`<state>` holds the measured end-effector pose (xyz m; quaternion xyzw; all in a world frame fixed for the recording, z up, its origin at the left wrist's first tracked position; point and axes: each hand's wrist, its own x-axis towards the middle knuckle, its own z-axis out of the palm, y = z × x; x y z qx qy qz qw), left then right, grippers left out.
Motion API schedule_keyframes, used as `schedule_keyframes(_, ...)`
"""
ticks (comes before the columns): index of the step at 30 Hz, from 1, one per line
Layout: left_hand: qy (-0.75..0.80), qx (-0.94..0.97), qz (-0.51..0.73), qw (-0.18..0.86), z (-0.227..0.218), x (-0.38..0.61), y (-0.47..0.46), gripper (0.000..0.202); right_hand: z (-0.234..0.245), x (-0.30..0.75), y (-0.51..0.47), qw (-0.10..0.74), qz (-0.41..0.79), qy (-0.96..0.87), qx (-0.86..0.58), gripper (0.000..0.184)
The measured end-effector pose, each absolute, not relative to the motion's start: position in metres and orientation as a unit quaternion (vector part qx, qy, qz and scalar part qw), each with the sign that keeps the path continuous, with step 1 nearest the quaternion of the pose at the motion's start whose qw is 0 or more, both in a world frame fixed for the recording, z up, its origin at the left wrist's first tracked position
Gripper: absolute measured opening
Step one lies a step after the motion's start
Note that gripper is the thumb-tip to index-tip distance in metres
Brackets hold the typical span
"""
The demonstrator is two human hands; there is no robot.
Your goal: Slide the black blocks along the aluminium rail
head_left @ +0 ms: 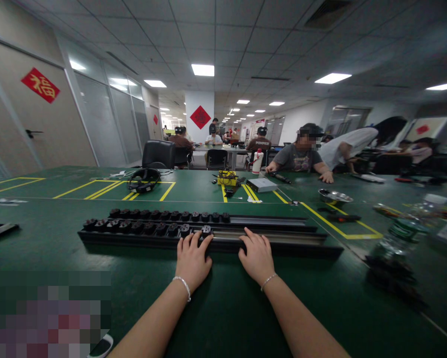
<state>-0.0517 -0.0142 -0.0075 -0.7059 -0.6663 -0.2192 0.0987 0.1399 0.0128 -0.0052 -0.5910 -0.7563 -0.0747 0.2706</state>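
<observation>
A long black rail (275,238) lies across the green table (223,308) in front of me. Two rows of several small black knob-like parts (159,221) fill its left half. My left hand (192,259) rests at the rail's near edge with its fingertips on the last black part (206,230) of the near row. My right hand (258,254) lies flat with its fingers stretched onto the bare stretch of the rail. Neither hand grips anything. Both wrists wear a thin bracelet.
A headset (144,180), a yellow box (227,177) and a grey flat box (261,184) lie farther back. A metal bowl (334,196) and a plastic bottle (405,231) are at right. Seated people work at the far right and at back tables. Yellow lines mark the mat.
</observation>
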Motion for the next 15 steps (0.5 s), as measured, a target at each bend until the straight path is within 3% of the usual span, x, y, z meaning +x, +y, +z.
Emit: schedule_keyframes(15, -0.673, -0.704, -0.211, 0.085, -0.0054, -0.0495, -0.0154, 0.058, -0.0054, 0.1397, 0.0127, 0.263, -0.081, -0.756, -0.594, 0.032)
